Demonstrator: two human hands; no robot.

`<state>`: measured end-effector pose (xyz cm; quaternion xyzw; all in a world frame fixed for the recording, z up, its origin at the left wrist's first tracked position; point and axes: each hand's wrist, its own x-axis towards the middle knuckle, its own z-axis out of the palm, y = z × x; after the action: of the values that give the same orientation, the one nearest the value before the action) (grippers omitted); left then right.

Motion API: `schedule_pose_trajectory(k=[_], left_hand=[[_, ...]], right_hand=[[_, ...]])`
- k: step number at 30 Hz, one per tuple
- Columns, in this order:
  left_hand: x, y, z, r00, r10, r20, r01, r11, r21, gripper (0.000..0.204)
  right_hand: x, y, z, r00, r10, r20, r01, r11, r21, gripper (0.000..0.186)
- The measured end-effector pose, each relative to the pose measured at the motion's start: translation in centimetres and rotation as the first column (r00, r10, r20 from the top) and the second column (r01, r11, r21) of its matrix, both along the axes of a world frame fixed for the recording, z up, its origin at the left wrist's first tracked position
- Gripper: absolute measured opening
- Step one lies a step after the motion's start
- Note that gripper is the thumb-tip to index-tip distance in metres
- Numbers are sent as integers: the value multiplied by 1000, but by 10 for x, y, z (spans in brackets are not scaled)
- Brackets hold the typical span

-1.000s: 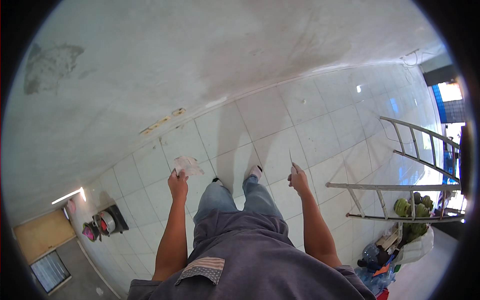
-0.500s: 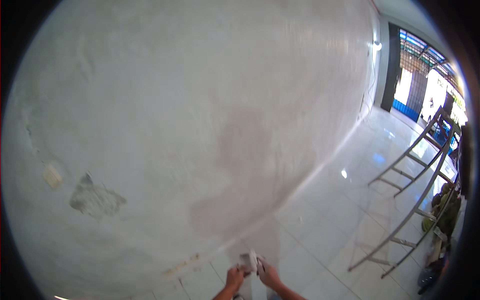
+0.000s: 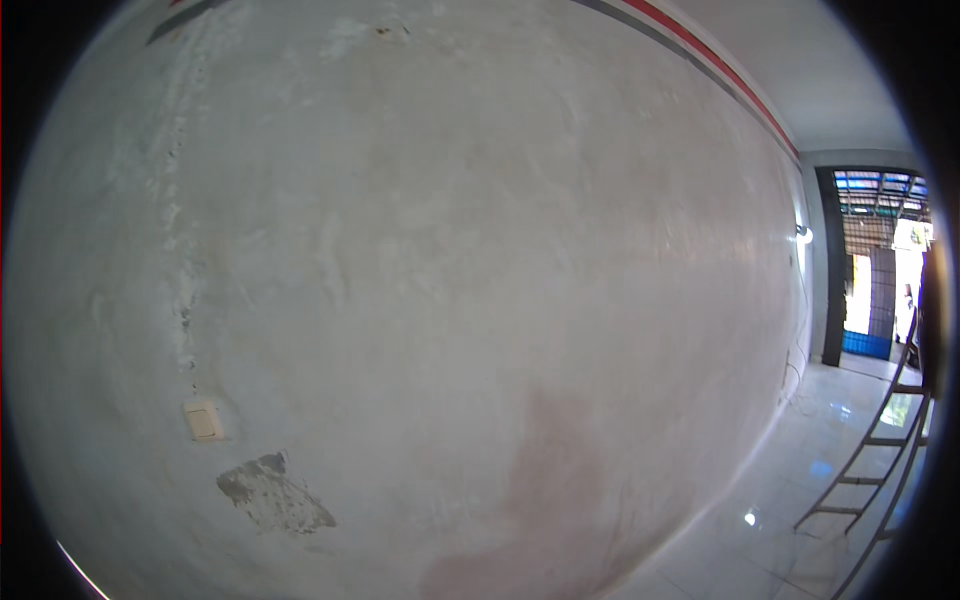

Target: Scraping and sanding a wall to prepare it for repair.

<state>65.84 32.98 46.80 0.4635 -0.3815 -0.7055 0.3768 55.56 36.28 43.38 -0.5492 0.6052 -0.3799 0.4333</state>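
A large grey-white plastered wall [image 3: 450, 300] fills most of the view. Low on its left side is a rough, bare patch [image 3: 275, 492] where the surface has come away. Just above that patch sits a cream light switch [image 3: 203, 420]. From the switch a vertical line of uneven filler [image 3: 180, 230] runs up the wall. My shadow [image 3: 550, 490] falls on the lower middle of the wall. Neither of my hands shows now, so what they hold is hidden.
A metal ladder [image 3: 866, 480] stands on the shiny tiled floor [image 3: 735, 545] at the right. Beyond it is an open doorway with a dark frame [image 3: 831, 270]. A lit lamp [image 3: 803, 234] and a hanging cable are at the wall's far end. Red and grey stripes [image 3: 700, 50] edge the wall's top.
My view has tilted up and turned left, bringing in the wall's top. Both hands, which were together on a small flat-bladed tool at the bottom, have dropped out of sight.
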Motion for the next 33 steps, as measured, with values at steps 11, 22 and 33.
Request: schedule_pose_trajectory(k=[11,22,33], left_hand=[[45,-8,69,925,377,-51,-351,897,270,22],[53,-20,-58,827,563,15,-543,790,283,25],[11,5,-67,636,619,462,-642,756,-129,27]], right_hand=[[16,-23,-38,886,107,450,-142,989,45,57],[-2,-10,6,846,134,516,-159,987,4,56],[-25,29,15,814,134,566,-171,985,12,55]])
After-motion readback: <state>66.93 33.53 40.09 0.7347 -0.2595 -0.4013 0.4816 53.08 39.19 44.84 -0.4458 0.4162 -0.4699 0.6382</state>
